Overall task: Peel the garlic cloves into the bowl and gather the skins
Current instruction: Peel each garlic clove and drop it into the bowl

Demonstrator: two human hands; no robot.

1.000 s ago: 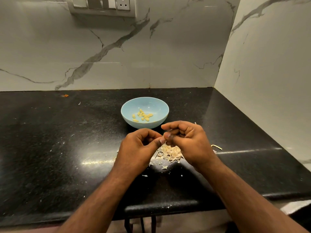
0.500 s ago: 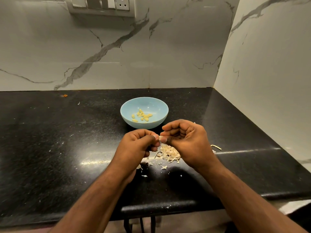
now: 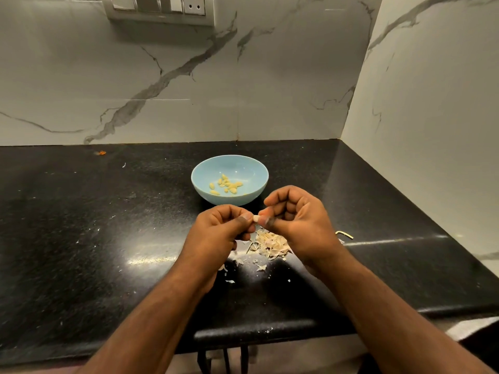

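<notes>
Above the skins [image 3: 270, 242] on the surface, left hand [image 3: 216, 233] and right hand [image 3: 297, 220] fingers now pinch one garlic clove [image 3: 256, 218], newly exposed; peeling continues, bowl [image 3: 205, 184] behind awaits it

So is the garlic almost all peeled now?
Some is done: peeled cloves lie in the blue bowl, and skins are piled on the counter. Right now the left hand and right hand pinch one clove. No unpeeled garlic shows elsewhere; scattered skin bits need gathering.
</notes>
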